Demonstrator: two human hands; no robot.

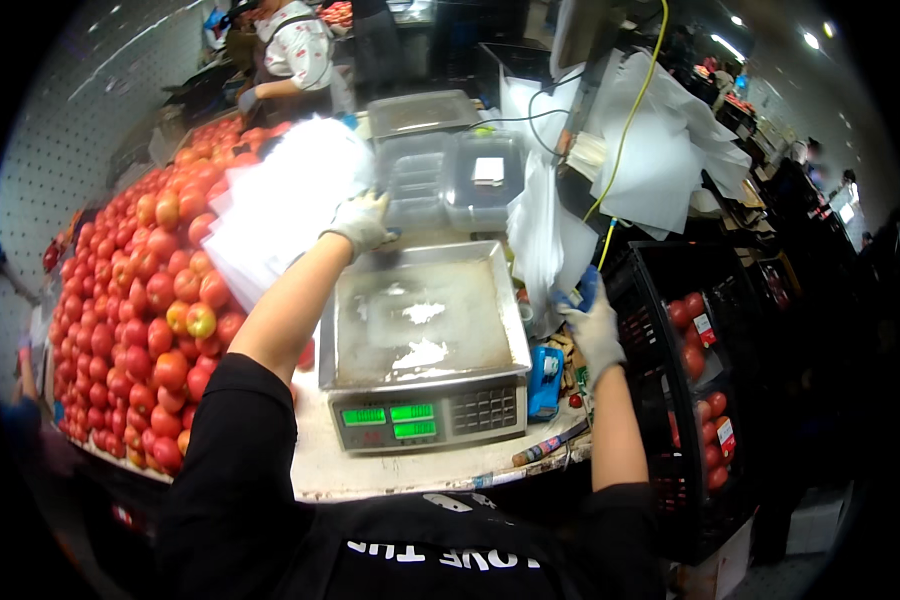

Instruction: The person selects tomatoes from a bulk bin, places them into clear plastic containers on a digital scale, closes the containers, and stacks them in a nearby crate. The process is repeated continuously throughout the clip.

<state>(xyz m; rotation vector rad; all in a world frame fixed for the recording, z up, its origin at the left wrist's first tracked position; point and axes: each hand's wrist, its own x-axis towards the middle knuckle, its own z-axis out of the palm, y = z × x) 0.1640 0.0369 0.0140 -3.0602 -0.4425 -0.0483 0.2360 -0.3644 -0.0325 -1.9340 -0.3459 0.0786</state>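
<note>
My left hand (358,223), in a pale work glove, reaches to the right edge of a pile of glaring white sheets (292,176). Its fingers are apart, with nothing visible in them. Beyond it stand clear plastic clamshell boxes (412,176). My right hand (596,326), gloved with blue fingertips, is at the lower end of thin white foam sheets (544,232); whether it grips them is hard to tell. Between my arms sits a digital weighing scale (427,420), its metal pan (424,315) bare and shiny, its green displays lit.
Tomatoes (142,322) are heaped at left. A knife (547,442) and a blue packet (546,382) lie right of the scale. Black crates (637,330) stand at right, beside packed tomatoes (712,442). A yellow cable (634,112) hangs down. Another person (296,49) works at the back.
</note>
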